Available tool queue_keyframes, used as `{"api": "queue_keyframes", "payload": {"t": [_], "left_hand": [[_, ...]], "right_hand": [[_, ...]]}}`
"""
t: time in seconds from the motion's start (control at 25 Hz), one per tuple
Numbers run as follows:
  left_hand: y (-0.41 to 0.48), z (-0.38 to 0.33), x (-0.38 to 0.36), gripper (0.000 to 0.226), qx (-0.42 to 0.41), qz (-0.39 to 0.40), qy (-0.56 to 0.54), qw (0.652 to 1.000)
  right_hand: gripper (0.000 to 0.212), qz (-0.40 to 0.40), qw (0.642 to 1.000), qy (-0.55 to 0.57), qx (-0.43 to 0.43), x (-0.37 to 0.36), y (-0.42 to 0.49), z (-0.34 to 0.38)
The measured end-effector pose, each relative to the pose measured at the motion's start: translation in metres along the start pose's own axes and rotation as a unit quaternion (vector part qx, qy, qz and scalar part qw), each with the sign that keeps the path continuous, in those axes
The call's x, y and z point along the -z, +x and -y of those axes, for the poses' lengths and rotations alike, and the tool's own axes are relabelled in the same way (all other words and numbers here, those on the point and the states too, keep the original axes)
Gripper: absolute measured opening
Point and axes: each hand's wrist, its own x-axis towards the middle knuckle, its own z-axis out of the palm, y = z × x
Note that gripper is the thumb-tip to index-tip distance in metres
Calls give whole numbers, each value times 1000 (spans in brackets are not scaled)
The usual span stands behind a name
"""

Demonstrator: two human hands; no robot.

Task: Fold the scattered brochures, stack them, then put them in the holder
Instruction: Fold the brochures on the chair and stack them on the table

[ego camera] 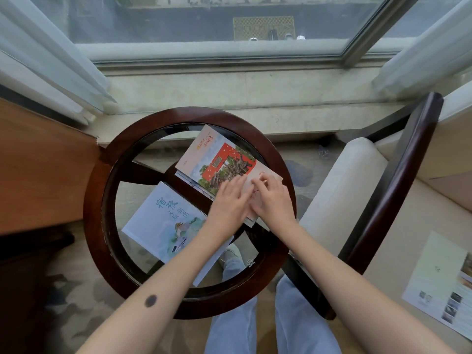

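Observation:
A brochure with a red gate picture (217,159) lies partly unfolded on the right half of a round glass table (102,190). My left hand (229,200) lies flat on its near panel with straight fingers. My right hand (270,198) is beside it, its fingertips curled and pinching the edge of the beige flap. A pale blue brochure (163,223) with large characters lies on the table's left half, partly under my left forearm. Another open brochure (441,284) lies on the chair seat at the far right. No holder is in view.
The table has a dark wooden rim and cross brace under the glass. An armchair (352,180) with a cream cushion and dark frame stands to the right. A window sill and curtains are behind the table. A wooden desk edge (38,162) is on the left. My legs are below.

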Motion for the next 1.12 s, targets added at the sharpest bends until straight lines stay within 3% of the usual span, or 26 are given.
{"api": "queue_keyframes", "payload": {"t": [0.08, 0.24, 0.4, 0.48, 0.84, 0.96, 1.12], "left_hand": [[-1, -4, -16, 54, 10, 24, 27, 999], [-2, 15, -18, 52, 38, -16, 61, 997], [4, 58, -3, 52, 230, -68, -8, 971], [10, 66, 3, 52, 262, -79, -16, 962], [26, 42, 40, 44, 283, -65, -13, 957], [29, -8, 48, 38, 236, -123, -60, 962], [54, -109, 50, 34, 108, -160, -151, 969]], "right_hand": [[51, -6, 1000, 3, 0, -1, 0, -2], [58, 14, 1000, 3, 4, -1, 2, -5], [57, 18, 1000, 8, 6, 0, 3, -6], [56, 17, 1000, 10, 6, 0, 4, -6], [47, 60, 996, 62, 21, 27, 5, -9], [42, -14, 986, 164, -4, 60, -9, -36], [37, -113, 960, 250, -62, 105, -46, -104]]}}
